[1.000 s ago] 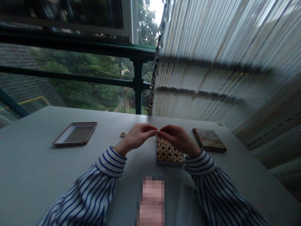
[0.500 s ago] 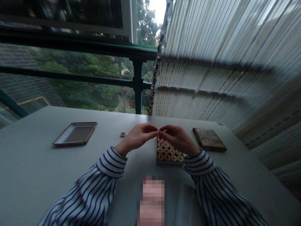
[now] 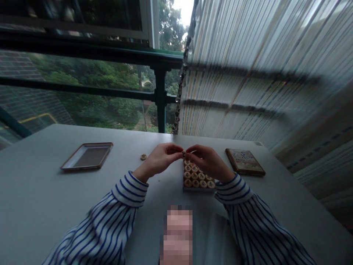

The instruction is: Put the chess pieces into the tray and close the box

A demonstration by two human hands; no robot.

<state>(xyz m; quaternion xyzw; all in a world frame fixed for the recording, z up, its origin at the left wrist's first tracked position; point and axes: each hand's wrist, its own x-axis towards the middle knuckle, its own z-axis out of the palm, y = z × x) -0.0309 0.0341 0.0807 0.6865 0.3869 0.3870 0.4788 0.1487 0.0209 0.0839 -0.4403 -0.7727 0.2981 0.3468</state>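
Observation:
Between the fingertips of my left hand (image 3: pixel 162 159) and my right hand (image 3: pixel 205 159) a small round Chinese chess piece (image 3: pixel 184 154) is pinched, seen tilted. Both hands are closed on it, above the far left corner of an open box (image 3: pixel 198 190). In the box lie rows of round wooden Chinese chess pieces (image 3: pixel 195 183) with dark characters; my right hand hides the far right rows. One loose chess piece (image 3: pixel 143 157) rests on the table just left of my left hand.
An open shallow lid or tray (image 3: pixel 100 166) with a brown rim lies at the left of the white table (image 3: pixel 35 195). A flat box with a decorated cover (image 3: pixel 245 162) is at the right. Behind the table are a green railing (image 3: pixel 160 97) and a string curtain (image 3: pixel 220 88).
The chess piece now shows between the fingertips, where it was barely visible before. My fingertips have parted slightly. The view has shifted a little; everything else stays in place.

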